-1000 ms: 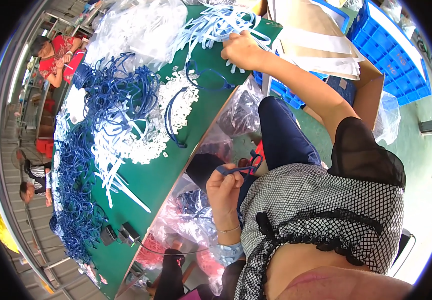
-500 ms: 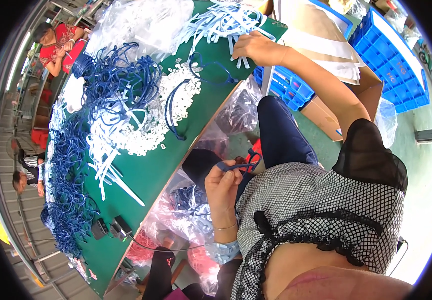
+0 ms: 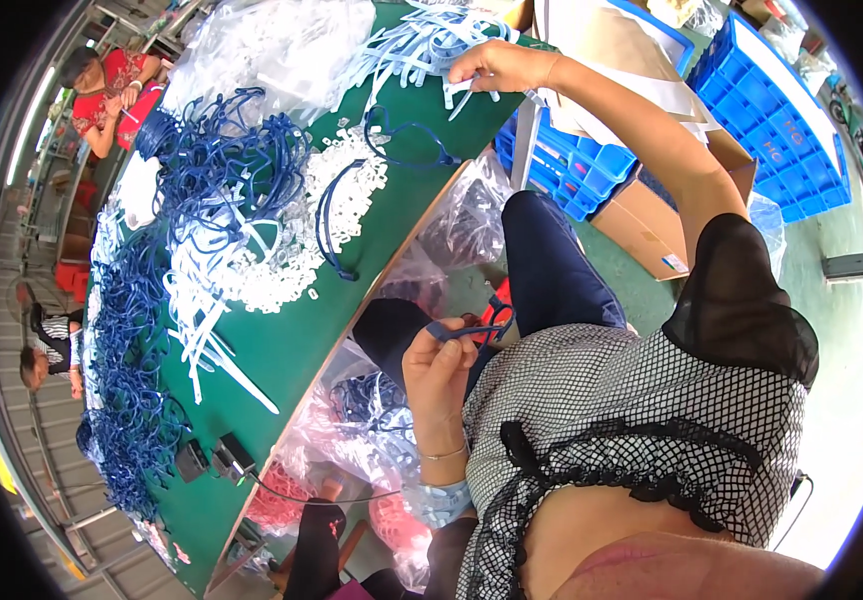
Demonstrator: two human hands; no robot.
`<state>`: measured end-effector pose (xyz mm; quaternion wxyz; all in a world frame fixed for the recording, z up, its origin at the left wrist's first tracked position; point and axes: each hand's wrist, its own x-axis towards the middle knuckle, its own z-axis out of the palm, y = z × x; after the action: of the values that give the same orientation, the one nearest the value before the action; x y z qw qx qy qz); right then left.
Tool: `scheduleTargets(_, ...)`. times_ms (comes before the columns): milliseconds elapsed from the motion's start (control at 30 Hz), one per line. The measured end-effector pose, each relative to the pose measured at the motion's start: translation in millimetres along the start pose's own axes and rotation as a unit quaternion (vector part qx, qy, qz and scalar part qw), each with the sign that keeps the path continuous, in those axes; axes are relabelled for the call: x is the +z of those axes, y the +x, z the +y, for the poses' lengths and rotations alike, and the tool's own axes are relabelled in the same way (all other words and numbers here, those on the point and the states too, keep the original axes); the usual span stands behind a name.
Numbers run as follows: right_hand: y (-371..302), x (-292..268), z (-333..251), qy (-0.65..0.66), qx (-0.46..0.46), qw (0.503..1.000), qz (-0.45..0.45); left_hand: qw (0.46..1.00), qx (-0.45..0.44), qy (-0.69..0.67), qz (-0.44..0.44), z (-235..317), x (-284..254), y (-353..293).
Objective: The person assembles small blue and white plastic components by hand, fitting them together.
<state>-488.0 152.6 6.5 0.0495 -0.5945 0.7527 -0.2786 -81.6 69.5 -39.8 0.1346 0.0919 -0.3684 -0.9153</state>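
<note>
My left hand (image 3: pixel 436 378) is closed in front of my body, pinching a dark blue cord loop (image 3: pixel 464 331) between thumb and fingers. My right hand (image 3: pixel 500 68) reaches to the far end of the green table (image 3: pixel 292 345). Its fingertips are closed on the end of a pale blue strap (image 3: pixel 458 87) at the edge of a pile of pale blue straps (image 3: pixel 407 50). On the table lie a tangle of dark blue cords (image 3: pixel 242 165), many small white plastic pieces (image 3: pixel 342 185) and some loose white straps (image 3: pixel 217 350).
Clear plastic bags (image 3: pixel 262 45) lie at the table's far side. Blue crates (image 3: pixel 772 120) and a cardboard box (image 3: pixel 642 225) stand to the right. Black adapters (image 3: pixel 234 458) with a cable sit near the table edge. Bags of pink pieces (image 3: pixel 397 530) lie below. Two other people are at left.
My right hand has shifted slightly up and left over the pale blue straps, its fingertips now on a strap end. My left hand still holds the dark blue cord loop. The view has shifted slightly.
</note>
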Motion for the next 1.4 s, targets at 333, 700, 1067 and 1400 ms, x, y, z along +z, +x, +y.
scheduleTargets(333,7.8,-49.4,-48.7,0.116,-0.062,0.988,0.076,1.0,-0.012,-0.023,0.0,0.3,0.5,1.8)
scheduleTargets(700,52.8,-40.1,-9.5,0.237,0.175,0.941,0.165,0.999,-0.016,-0.04,0.006,-1.7,2.7,1.8)
scheduleTargets(1067,-34.2,-2.6,-25.5,-0.155,-0.055,0.982,0.092,0.998,-0.012,-0.056,0.016,-3.5,-5.2,-2.1)
scheduleTargets(1400,-78.2,22.2,-41.1,-0.264,-0.088,0.959,0.053,0.998,-0.035,-0.053,-0.008,-9.6,-2.9,6.8)
